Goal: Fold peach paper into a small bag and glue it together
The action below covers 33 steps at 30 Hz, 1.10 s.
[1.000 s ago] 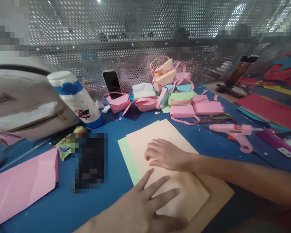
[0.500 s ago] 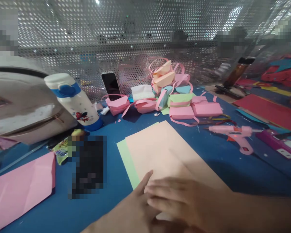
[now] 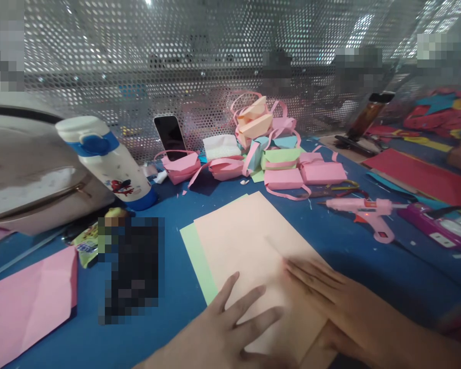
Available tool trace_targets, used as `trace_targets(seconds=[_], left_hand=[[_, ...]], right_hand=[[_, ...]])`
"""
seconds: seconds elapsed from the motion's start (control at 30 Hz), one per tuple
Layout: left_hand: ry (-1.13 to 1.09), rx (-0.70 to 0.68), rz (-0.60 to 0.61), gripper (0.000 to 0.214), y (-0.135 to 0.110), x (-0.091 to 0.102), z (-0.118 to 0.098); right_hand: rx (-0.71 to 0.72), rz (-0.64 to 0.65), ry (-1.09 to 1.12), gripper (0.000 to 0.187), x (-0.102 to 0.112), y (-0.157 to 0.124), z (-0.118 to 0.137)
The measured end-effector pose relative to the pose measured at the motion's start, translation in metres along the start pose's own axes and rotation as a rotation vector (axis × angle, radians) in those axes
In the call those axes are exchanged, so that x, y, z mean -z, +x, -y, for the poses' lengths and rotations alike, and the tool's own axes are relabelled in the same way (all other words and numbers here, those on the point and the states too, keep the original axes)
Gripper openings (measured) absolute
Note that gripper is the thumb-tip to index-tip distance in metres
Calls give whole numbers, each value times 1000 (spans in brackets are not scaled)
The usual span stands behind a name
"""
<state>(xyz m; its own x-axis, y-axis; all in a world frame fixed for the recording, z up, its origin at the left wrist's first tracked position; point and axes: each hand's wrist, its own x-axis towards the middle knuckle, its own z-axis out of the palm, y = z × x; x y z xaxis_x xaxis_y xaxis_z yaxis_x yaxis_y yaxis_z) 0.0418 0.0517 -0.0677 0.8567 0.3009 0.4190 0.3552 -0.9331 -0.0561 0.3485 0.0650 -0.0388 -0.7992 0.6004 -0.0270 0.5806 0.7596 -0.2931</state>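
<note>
Pink paper (image 3: 30,307) lies at near left. A green sheet (image 3: 195,251) shows beneath peach paper (image 3: 230,236), near centre. The left hand (image 3: 234,320) spreads open across the peach — likely steadying it. The right hand (image 3: 346,302), flat, fingers together, lies on its right side — perhaps smoothing. The glue gun (image 3: 369,206) rests farther right, apart from the sheets.
</note>
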Motion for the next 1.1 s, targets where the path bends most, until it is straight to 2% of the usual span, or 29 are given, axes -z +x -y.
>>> trace_targets(seconds=[0.2,0.43,0.67,0.77,0.9,1.1], left_hand=[[13,-21,17,45,1,1,2],[39,-13,-28,45,0,-4,0],[-28,-11,40,52,1,3,-2],[-27,-37,100,54,5,14,0],[-39,-65,179,54,10,28,4],[8,-98,187,61,12,29,6]], right_hand=[[-6,-30,-53,74,10,25,-8],[-36,-96,-23,64,13,56,-19],[-47,-69,-50,60,16,76,-26],[-46,-66,-39,60,14,67,-24],[-12,-77,-60,53,11,38,-20],[51,-119,-290,49,11,-8,-12]])
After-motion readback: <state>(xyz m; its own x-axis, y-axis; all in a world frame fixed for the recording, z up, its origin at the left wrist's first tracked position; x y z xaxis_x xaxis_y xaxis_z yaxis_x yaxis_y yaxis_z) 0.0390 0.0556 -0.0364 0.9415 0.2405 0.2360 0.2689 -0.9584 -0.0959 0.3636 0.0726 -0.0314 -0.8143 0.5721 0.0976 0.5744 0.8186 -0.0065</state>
